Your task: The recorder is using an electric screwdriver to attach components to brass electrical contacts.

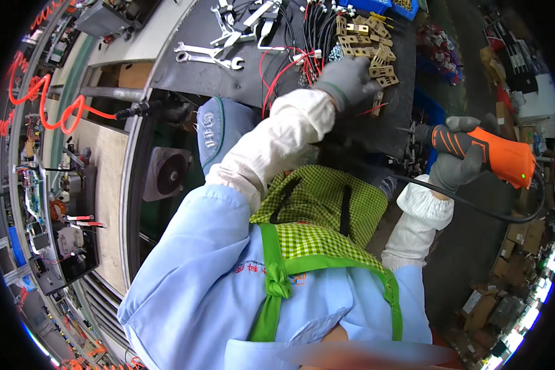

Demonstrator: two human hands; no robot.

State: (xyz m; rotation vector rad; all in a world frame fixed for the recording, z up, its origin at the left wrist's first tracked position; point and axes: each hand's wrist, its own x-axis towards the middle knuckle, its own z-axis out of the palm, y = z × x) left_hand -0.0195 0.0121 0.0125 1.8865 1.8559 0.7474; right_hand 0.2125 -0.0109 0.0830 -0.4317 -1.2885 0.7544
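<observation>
A worker in a light blue jacket and green checked apron leans over a dark counter (pixel 185 68), both hands in grey gloves. The left hand (pixel 346 80) reaches to the far right part of the counter, its fingers (pixel 367 85) curled down narrow onto the near edge of a spread of tan slotted brackets (pixel 376 52); whether one bracket is already pinched between them cannot be told, as the glove hides the tips. The right hand (pixel 459 157) hangs off the counter's right edge, well apart from the brackets, its fingers wrapped tight round the black-ribbed grip of an orange power screwdriver (pixel 496 157) whose black cable (pixel 475 206) trails away below. A small green light shows on the tool's body.

Judged from the layout, the work looks to be at an early or middle stage: most brackets lie loose in a heap, bundles of red and black wires (pixel 290 65) lie unjoined just beside them, and the driver is held away from any part. Two wrenches (pixel 206 55) rest toward the counter's left edge, untouched.
</observation>
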